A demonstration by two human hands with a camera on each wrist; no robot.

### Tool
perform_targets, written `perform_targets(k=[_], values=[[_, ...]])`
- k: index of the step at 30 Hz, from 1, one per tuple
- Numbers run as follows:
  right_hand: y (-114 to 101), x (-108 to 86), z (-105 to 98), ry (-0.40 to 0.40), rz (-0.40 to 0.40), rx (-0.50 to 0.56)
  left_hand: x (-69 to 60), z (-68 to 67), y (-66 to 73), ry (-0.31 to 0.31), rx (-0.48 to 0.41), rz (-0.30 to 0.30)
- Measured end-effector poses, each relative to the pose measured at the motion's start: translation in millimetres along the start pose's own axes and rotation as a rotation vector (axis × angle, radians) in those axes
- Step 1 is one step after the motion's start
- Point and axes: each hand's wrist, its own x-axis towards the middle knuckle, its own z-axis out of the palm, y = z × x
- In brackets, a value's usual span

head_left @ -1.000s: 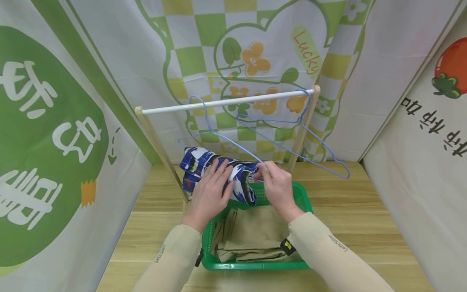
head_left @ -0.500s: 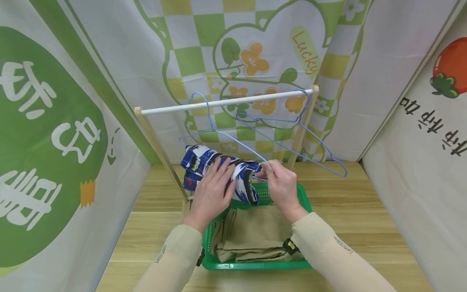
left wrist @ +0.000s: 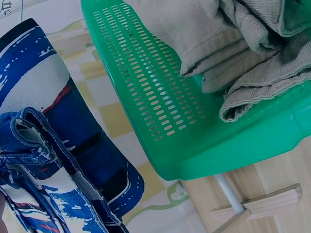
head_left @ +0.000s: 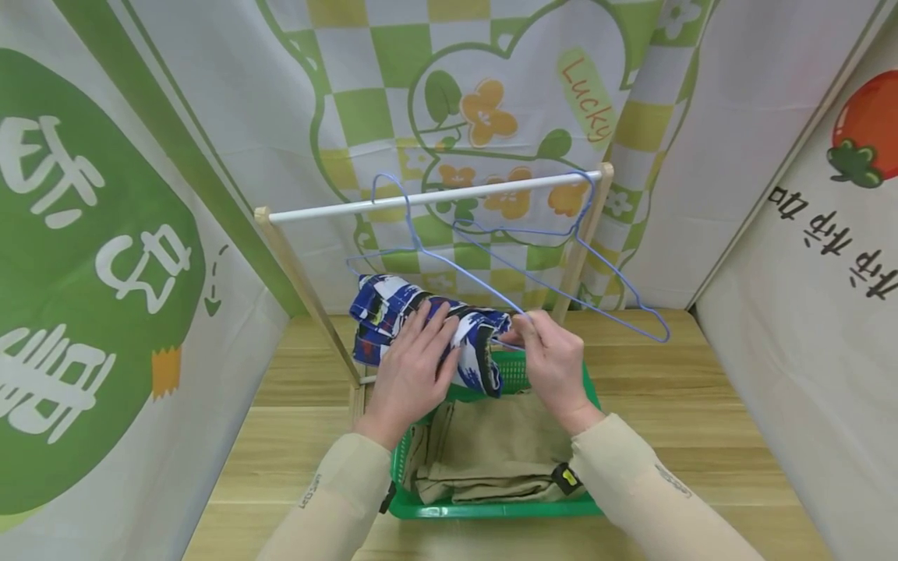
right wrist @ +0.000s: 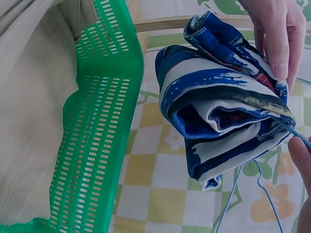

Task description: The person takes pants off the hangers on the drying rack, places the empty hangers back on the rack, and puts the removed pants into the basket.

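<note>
Folded blue, white and black patterned cloth (head_left: 428, 323) hangs over the lower wire of a blue hanger (head_left: 459, 270), whose hook is at the rack's white bar (head_left: 435, 198). The left hand (head_left: 414, 366) lies on the cloth's front with extended fingers. At the cloth's right end the right hand (head_left: 554, 362) pinches the hanger's corner. In the right wrist view the hanger wire enters the rolled cloth (right wrist: 228, 107), near the right hand's fingertips (right wrist: 301, 155). The left wrist view shows the cloth (left wrist: 73, 126) at the left.
Below the hands stands a green basket (head_left: 491, 511) holding folded beige cloth (head_left: 491, 436). A second blue hanger (head_left: 620, 273) hangs at the bar's right end, bare. Wooden rack posts (head_left: 309, 296) stand on the wooden table (head_left: 701, 405), with printed curtains around.
Both hands, the cloth and the left hanger have shifted slightly to the right, the right hand a little more. The hanger's hook has moved along the bar and turned slightly.
</note>
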Motion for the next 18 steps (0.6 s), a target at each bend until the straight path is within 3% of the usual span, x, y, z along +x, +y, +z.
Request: perform_targets(k=[11,18], values=[[3,-5.1,-7,-0.011,-0.043,-0.045,-1.7,4.9,6.0,0.023,-0.003,0.036],[4,-12.2,-8,-0.014,-0.031,-0.061,-6.4,8.1,16.2,-0.042,0.023,-0.013]])
